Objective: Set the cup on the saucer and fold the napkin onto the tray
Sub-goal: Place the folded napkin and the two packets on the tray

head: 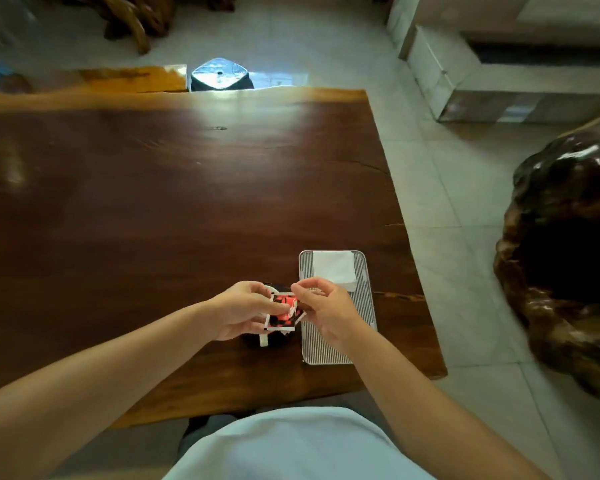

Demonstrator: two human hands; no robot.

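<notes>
My left hand (243,311) and my right hand (326,306) meet near the table's front right, both pinching a small red, black and white packet (283,313). Under the packet lies a dark round piece (278,337) with a pale curved rim; my hands hide most of it, so I cannot tell whether it is the cup, the saucer or both. Right beside it is a ribbed silvery tray (326,348). A folded white napkin (334,269) lies flat on the tray's far end.
The dark wooden table (153,202) has its right edge just past the tray and its front edge near my body. A shiny stool (219,75) stands beyond the far edge. A large dark carved wooden piece (568,254) sits on the tiled floor at right.
</notes>
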